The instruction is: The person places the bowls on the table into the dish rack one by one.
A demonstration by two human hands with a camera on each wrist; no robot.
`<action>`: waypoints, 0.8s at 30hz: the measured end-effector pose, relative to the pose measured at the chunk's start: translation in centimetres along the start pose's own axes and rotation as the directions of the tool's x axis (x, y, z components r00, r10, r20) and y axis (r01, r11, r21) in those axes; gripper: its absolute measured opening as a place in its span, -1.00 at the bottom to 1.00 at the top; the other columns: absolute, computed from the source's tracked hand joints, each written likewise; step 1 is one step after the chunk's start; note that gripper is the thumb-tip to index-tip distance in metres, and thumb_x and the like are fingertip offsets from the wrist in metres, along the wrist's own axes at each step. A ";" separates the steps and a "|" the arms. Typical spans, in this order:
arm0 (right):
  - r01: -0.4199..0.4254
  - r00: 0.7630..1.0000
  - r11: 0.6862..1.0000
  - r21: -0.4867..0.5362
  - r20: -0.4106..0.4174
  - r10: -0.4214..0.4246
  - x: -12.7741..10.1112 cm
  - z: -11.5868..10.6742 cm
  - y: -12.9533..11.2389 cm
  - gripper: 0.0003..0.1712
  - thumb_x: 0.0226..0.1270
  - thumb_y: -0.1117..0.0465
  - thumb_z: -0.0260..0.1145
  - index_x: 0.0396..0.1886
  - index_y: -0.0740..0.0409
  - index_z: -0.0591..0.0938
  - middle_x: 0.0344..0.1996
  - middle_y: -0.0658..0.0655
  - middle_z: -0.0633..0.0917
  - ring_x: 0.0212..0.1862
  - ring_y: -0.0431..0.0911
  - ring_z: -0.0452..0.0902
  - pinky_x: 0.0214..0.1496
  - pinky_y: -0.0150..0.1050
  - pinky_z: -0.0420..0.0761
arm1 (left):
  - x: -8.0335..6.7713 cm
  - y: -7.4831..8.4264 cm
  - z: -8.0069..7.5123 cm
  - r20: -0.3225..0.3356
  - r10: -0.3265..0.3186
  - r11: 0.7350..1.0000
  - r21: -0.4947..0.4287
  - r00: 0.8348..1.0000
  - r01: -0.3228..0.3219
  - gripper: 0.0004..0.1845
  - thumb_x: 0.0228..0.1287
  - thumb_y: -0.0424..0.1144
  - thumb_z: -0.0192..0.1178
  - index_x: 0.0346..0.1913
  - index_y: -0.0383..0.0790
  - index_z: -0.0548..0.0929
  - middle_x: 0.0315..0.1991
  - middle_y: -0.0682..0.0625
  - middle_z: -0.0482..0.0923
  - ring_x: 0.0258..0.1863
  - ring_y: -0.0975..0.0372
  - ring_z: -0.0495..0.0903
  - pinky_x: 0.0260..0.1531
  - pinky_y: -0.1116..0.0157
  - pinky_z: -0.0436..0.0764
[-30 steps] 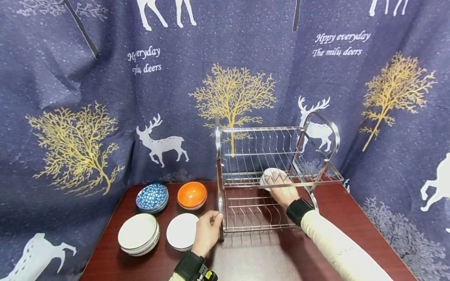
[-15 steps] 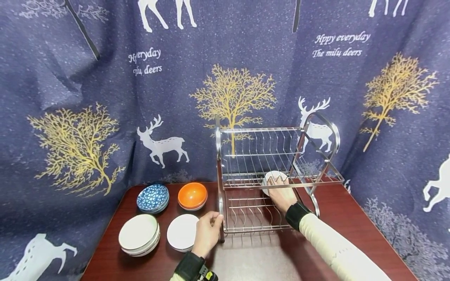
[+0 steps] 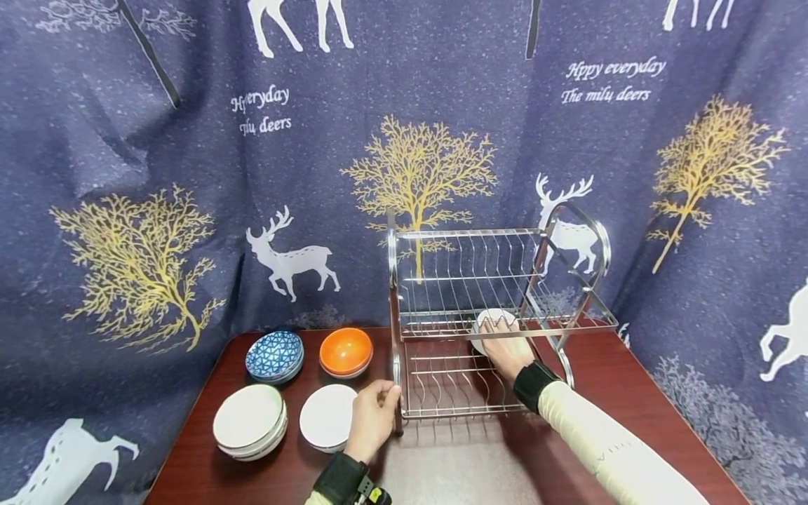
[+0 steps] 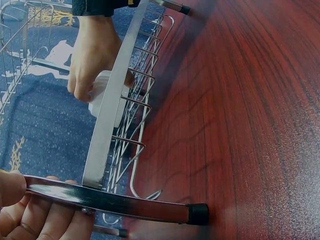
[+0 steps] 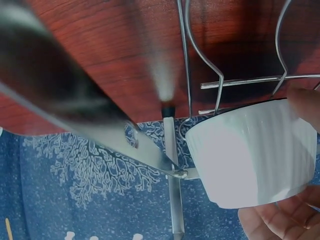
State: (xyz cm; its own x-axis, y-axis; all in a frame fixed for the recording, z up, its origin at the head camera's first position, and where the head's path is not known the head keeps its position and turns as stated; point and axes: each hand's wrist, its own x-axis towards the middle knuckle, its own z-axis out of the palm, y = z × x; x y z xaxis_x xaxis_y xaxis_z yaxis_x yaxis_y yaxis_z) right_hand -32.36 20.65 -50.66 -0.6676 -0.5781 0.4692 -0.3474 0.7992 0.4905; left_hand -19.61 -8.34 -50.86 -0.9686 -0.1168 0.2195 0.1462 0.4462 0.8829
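My right hand reaches under the upper tier of a two-tier metal dish rack. It grips a white ribbed bowl, thumb on one side and fingers curled at the other. The bowl is tipped on its side over the wires at the right end of the lower tier, partly hidden by the hand and upper wires in the head view. At the rack's left end, my left hand holds the front upright; the left wrist view shows thumb and fingers around the flat metal bar.
Left of the rack stand a blue-patterned bowl stack, orange bowls, a white bowl stack and another white bowl. A patterned curtain hangs behind the reddish-brown table.
My right hand has shifted slightly down and right with the white bowl, and its fingers look more bent. The left hand keeps its place on the rack.
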 end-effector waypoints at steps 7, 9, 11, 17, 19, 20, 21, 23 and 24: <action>0.008 1.000 1.000 -0.004 -0.009 -0.008 0.0 -0.3 0.0 -0.65 0.13 0.34 0.06 -0.09 0.28 0.61 -0.15 0.20 0.66 -0.11 0.16 0.56 -0.16 0.04 0.58 | 0.0 0.0 0.0 -0.007 -0.001 1.000 0.007 1.000 0.001 -0.91 0.30 -0.26 0.22 -0.28 -0.20 0.68 -0.56 0.10 0.57 -0.57 0.34 0.51 -0.56 0.39 0.51; 0.009 1.000 1.000 0.001 -0.010 -0.009 0.0 -0.3 0.0 -0.64 0.16 0.34 0.02 -0.08 0.29 0.61 -0.16 0.22 0.65 -0.10 0.18 0.55 -0.14 0.05 0.57 | 0.0 0.0 0.0 -0.012 0.002 1.000 0.009 1.000 -0.002 -0.92 0.30 -0.26 0.23 -0.29 -0.19 0.68 -0.56 0.11 0.57 -0.57 0.34 0.51 -0.55 0.39 0.51; 0.010 1.000 1.000 0.003 0.003 -0.010 0.0 -0.2 0.0 -0.65 0.16 0.34 0.08 -0.06 0.28 0.61 -0.12 0.22 0.65 -0.08 0.17 0.54 -0.13 0.06 0.58 | 0.0 0.0 -0.1 -0.017 0.005 1.000 0.009 1.000 -0.005 -0.92 0.30 -0.26 0.23 -0.30 -0.19 0.68 -0.56 0.11 0.56 -0.57 0.33 0.51 -0.54 0.39 0.51; 0.023 1.000 1.000 0.001 -0.005 -0.023 -0.1 0.1 0.2 -0.50 -0.10 0.31 0.39 -0.04 0.25 0.60 -0.11 0.21 0.64 -0.07 0.15 0.55 -0.10 0.03 0.58 | 0.0 0.0 -0.1 -0.028 0.019 1.000 0.016 0.999 -0.019 -0.90 0.29 -0.24 0.23 -0.29 -0.21 0.68 -0.55 0.10 0.58 -0.54 0.33 0.53 -0.49 0.38 0.53; 0.023 1.000 1.000 0.008 -0.020 -0.023 -0.1 0.0 0.3 -0.47 -0.16 0.30 0.43 -0.06 0.26 0.60 -0.13 0.24 0.65 -0.07 0.15 0.56 -0.08 0.03 0.57 | 0.0 0.0 -0.1 -0.031 0.027 1.000 0.016 0.999 -0.027 -0.88 0.30 -0.22 0.24 -0.28 -0.22 0.68 -0.54 0.10 0.59 -0.54 0.34 0.54 -0.47 0.37 0.53; 0.020 1.000 1.000 0.017 -0.019 -0.019 -0.1 0.0 0.4 -0.45 -0.21 0.29 0.44 -0.06 0.27 0.60 -0.15 0.25 0.65 -0.08 0.15 0.56 -0.07 0.03 0.56 | -0.1 0.0 -0.1 -0.034 0.033 0.999 0.015 0.999 -0.032 -0.87 0.29 -0.22 0.24 -0.28 -0.23 0.69 -0.54 0.10 0.59 -0.54 0.34 0.53 -0.47 0.37 0.53; 0.014 1.000 1.000 0.027 -0.016 -0.014 0.0 -0.1 0.4 -0.45 -0.21 0.29 0.45 -0.07 0.28 0.60 -0.16 0.26 0.66 -0.09 0.15 0.57 -0.06 0.03 0.55 | -0.1 0.0 -0.1 -0.037 0.037 0.999 0.013 0.999 -0.036 -0.86 0.30 -0.21 0.24 -0.28 -0.23 0.69 -0.54 0.10 0.59 -0.54 0.34 0.53 -0.47 0.37 0.53; -0.003 1.000 0.998 0.060 -0.007 0.003 0.0 -0.2 0.5 -0.45 -0.23 0.27 0.46 -0.10 0.28 0.60 -0.19 0.27 0.66 -0.11 0.15 0.57 -0.07 0.02 0.55 | -0.2 0.0 -0.1 -0.047 0.038 0.999 0.010 0.998 -0.038 -0.87 0.29 -0.22 0.24 -0.29 -0.22 0.69 -0.54 0.10 0.59 -0.55 0.35 0.52 -0.48 0.38 0.52; -0.012 1.000 0.997 0.079 0.001 0.012 0.1 -0.3 0.5 -0.44 -0.25 0.26 0.46 -0.10 0.29 0.59 -0.20 0.27 0.65 -0.11 0.14 0.57 -0.07 0.02 0.55 | -0.3 0.0 0.0 -0.055 0.040 0.999 0.007 0.998 -0.040 -0.88 0.29 -0.23 0.24 -0.30 -0.22 0.69 -0.55 0.10 0.59 -0.56 0.35 0.52 -0.49 0.38 0.52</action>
State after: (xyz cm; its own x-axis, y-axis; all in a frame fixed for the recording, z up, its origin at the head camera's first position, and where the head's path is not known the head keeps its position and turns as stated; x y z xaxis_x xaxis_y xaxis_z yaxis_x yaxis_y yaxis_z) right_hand -32.40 20.94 -50.13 -0.6724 -0.5686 0.4738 -0.3907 0.8164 0.4252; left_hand -19.35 -8.34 -50.92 -0.9495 -0.1476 0.2770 0.1831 0.4563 0.8708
